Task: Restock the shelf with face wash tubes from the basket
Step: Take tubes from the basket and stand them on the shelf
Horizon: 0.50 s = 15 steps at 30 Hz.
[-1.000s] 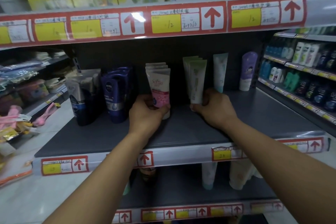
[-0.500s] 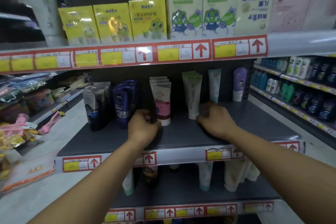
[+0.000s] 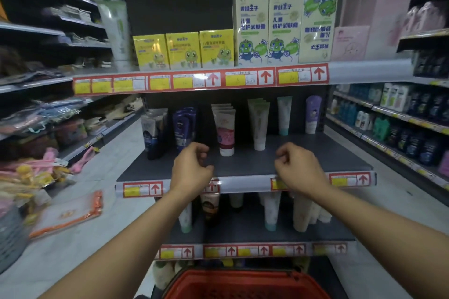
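A dark shelf (image 3: 243, 165) in a shop aisle carried upright face wash tubes (image 3: 226, 128) at its back. The left hand (image 3: 192, 170) and right hand (image 3: 298, 170) hovered above its front edge, fingers loosely curled, holding nothing. A red basket (image 3: 245, 284) stood below, contents unclear.

Bare shelf (image 3: 243, 165) front; tubes (image 3: 226, 128) behind

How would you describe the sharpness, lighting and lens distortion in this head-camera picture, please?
Head view: dim overall, with the back panel nearly black; the pink face wash tubes at centre are fairly sharp, while the hanging goods at the left edge smear with motion blur; the wide lens bows the upper shelf edge; the red basket is cut off at the bottom.
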Available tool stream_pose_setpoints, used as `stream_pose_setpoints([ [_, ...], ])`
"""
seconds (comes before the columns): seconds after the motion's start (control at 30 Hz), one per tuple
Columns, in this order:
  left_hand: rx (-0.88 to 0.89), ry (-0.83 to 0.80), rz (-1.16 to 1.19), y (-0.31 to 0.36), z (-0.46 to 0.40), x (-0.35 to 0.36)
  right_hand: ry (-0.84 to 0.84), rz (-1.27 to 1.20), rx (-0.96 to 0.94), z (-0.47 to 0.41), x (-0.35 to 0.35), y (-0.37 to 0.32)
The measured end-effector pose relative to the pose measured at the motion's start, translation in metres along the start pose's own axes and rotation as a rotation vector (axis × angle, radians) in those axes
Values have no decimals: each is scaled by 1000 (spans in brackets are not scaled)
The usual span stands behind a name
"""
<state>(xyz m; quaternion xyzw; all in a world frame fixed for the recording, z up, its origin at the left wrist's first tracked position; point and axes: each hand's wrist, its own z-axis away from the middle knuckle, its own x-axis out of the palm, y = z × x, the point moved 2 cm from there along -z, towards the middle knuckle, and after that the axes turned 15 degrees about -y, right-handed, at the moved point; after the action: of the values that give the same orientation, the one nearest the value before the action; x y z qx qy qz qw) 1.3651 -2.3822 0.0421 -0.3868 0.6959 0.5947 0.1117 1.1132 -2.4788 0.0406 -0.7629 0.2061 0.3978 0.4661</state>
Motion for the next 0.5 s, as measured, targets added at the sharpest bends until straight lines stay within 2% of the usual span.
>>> stream_pose_setpoints([
  [0.23, 6, -109, -119, -7, 42, 7, -97, 46, -34, 46, 29, -12],
  [0.5, 32, -230, -233, -50, 78, 49, -297, 8, 29, 83, 96, 12],
])
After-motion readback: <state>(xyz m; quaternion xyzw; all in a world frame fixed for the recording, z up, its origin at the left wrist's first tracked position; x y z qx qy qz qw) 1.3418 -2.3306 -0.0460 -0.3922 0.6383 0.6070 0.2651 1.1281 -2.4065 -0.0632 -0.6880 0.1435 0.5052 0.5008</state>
